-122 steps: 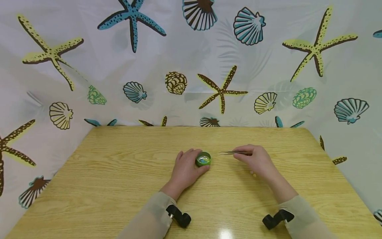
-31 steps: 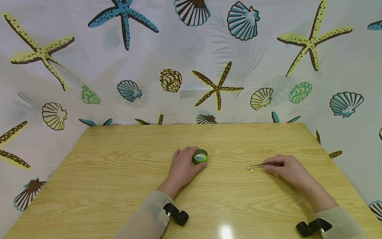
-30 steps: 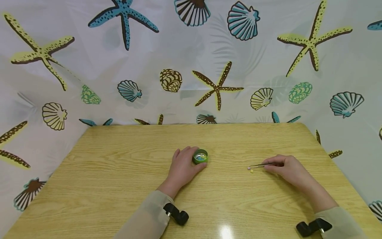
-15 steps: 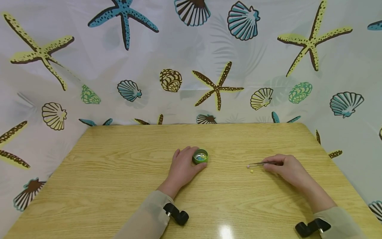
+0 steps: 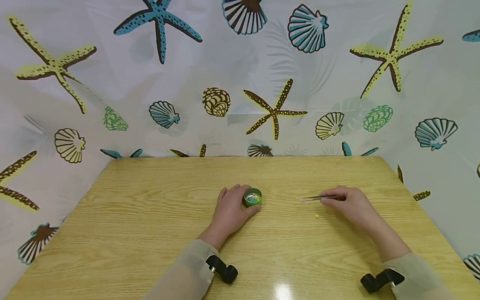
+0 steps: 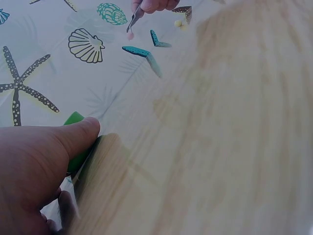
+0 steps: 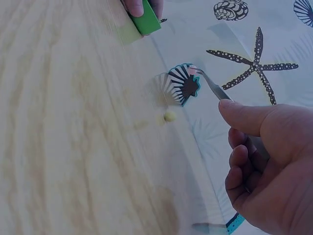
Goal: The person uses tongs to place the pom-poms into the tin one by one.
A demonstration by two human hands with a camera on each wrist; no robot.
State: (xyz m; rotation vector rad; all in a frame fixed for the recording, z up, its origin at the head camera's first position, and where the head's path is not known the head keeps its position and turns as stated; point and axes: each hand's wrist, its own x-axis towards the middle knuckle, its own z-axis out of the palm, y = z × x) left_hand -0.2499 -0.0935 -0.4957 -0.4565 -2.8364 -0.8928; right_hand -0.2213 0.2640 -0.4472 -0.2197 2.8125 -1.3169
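My left hand (image 5: 230, 211) grips a small round green container (image 5: 253, 204) on the table, thumb in front and fingers behind. Small blue and yellow pieces show inside it. To the right, my right hand (image 5: 352, 206) pinches a pair of metal tweezers (image 5: 315, 198) that point left. At their tips is a small pale pink bead (image 7: 192, 71), held above the table between the container and the hand. A yellow bead (image 5: 316, 216) lies on the wood, nearer the front than the tweezers. In the left wrist view the thumb covers part of the green container wall.
The wooden table (image 5: 150, 200) stretches out on every side of the hands. Behind it and at both sides hangs a white curtain (image 5: 232, 62) printed with starfish and shells. A black wrist mount (image 5: 222, 268) sits on each sleeve.
The right hand first went right to the beads; the tweezers picked up the pink one. Since half a second ago they have risen and moved left with it. The left hand stays on the container.
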